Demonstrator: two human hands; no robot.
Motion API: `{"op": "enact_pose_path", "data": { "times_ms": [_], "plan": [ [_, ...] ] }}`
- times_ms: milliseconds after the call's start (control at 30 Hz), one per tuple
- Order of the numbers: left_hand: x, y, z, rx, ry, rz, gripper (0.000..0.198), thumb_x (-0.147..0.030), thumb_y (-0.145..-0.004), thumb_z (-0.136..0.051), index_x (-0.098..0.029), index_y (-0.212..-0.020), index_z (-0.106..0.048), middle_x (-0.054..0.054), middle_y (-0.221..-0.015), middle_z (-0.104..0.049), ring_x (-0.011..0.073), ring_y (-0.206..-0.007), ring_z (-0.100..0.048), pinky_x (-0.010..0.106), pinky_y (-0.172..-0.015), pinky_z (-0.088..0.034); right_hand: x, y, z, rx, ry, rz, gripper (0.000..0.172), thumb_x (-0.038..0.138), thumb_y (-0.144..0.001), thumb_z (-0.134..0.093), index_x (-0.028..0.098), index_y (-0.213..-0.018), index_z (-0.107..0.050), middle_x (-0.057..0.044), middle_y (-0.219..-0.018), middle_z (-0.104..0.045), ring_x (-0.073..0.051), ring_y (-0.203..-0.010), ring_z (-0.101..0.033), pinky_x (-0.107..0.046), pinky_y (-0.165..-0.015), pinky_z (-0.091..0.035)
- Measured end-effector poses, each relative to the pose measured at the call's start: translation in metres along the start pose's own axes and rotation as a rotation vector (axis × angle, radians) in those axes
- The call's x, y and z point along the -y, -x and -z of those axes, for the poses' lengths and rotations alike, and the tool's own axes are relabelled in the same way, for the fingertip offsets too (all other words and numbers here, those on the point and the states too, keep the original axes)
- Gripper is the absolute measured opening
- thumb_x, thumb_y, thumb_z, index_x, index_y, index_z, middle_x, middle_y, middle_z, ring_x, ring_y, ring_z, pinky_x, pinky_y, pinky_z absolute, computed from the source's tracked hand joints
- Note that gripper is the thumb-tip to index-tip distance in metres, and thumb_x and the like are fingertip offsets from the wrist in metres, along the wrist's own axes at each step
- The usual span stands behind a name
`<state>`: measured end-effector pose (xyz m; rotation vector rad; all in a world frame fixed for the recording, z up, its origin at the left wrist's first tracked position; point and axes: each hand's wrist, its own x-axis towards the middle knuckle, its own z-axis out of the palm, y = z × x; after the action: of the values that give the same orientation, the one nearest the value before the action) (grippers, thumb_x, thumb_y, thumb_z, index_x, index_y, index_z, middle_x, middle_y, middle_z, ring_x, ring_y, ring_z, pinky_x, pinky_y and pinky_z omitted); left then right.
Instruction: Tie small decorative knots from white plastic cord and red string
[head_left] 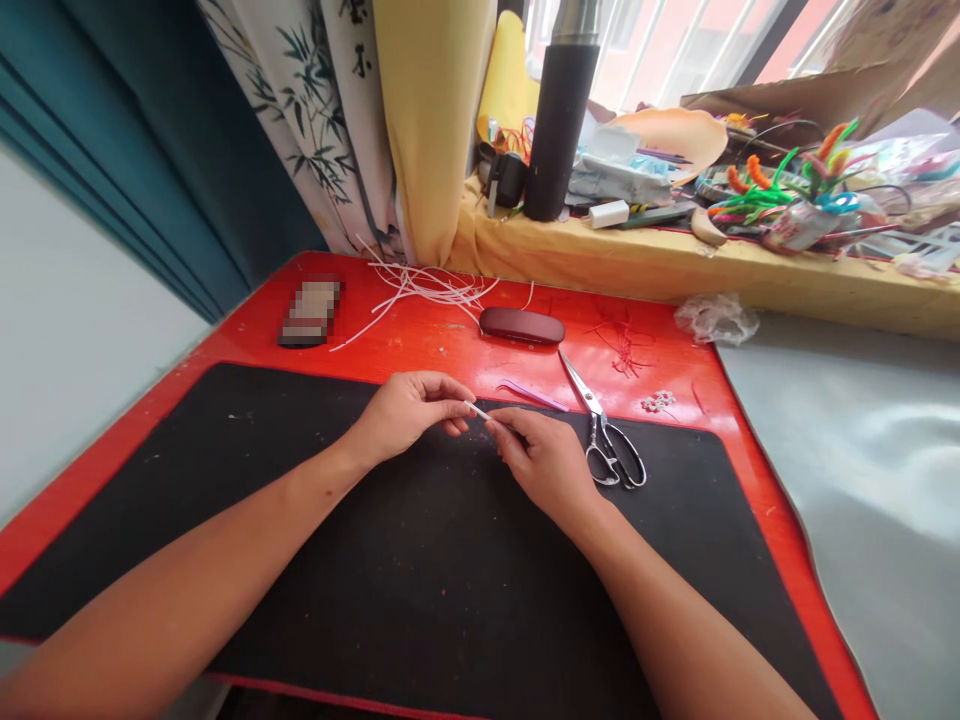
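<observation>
Under the window (645, 50), tabletop (420, 345): glossy red, showing from where I stand as a broad band at the back and narrow margins at the sides.
Black mat (450, 580): spread over most of the tabletop, flecked with pale specks.
Teal curtain (150, 120): far left, hanging in folds beside a white curtain (307, 110) printed with bamboo.
Grey sheet (862, 480): right side, shiny, wavy-edged, next to the red.
Sill (600, 245): draped in yellow cloth, crowded with oddments, a black flask (559, 130) upright among them.
Hands, two, bare: left hand (416, 410) and right hand (551, 455) nearly meeting above the far part of the black mat, each closed to a thumb-and-finger pinch on one white strip (478, 411); the left's remaining fingers loosely curled.
White strands (427, 288): loose tangle at the back.
Scissors (594, 403): metal, handles on the black mat beside the right hand, blades pointing away over the red.
Maroon case (523, 326): oblong, closed, right of the strands.
Purple tool (532, 395): slim, along the black mat's far edge, near the scissors.
Silvery cluster (658, 402): small, right of the scissors.
White strip: short, slanting between both hands' fingertips.
</observation>
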<state>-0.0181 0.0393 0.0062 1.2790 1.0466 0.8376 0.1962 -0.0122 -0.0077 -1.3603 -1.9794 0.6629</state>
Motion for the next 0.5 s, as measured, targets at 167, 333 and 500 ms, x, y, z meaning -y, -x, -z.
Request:
{"op": "enact_pose_path", "data": {
  "times_ms": [167,333,500],
  "plan": [
    [-0.0002,-0.0008,0.001,-0.002,-0.019,0.005,0.026,-0.033,-0.072,-0.09,-0.015,-0.087,-0.08,0.006,-0.078,-0.082,0.0167,-0.062,-0.074,0.027,-0.064,-0.062,-0.0004,-0.0002,-0.001,0.006,-0.002,-0.005,0.019,0.026,-0.104,-0.06,0.022,-0.105,-0.078,-0.004,-0.089,-0.08,-0.019,-0.073,-0.072,-0.027,-0.071,-0.049],
    [0.0003,-0.0011,0.0028,0.005,-0.051,0.004,0.029,-0.037,-0.072,-0.091,-0.015,-0.088,-0.08,0.007,-0.079,-0.082,0.0176,-0.063,-0.074,0.029,-0.066,-0.062,0.0005,0.0001,0.0006,0.016,0.004,-0.009,0.019,0.026,-0.104,-0.06,0.021,-0.104,-0.078,-0.004,-0.087,-0.08,-0.018,-0.072,-0.071,-0.026,-0.07,-0.047],
    [-0.0005,-0.0008,0.0029,0.007,-0.062,0.012,0.03,-0.038,-0.071,-0.091,-0.015,-0.086,-0.08,0.007,-0.078,-0.081,0.0178,-0.063,-0.074,0.03,-0.066,-0.063,0.0019,-0.001,0.0021,0.031,0.012,-0.006,0.019,0.026,-0.105,-0.06,0.022,-0.105,-0.078,-0.003,-0.088,-0.08,-0.018,-0.071,-0.071,-0.026,-0.069,-0.047]
  ]
}}
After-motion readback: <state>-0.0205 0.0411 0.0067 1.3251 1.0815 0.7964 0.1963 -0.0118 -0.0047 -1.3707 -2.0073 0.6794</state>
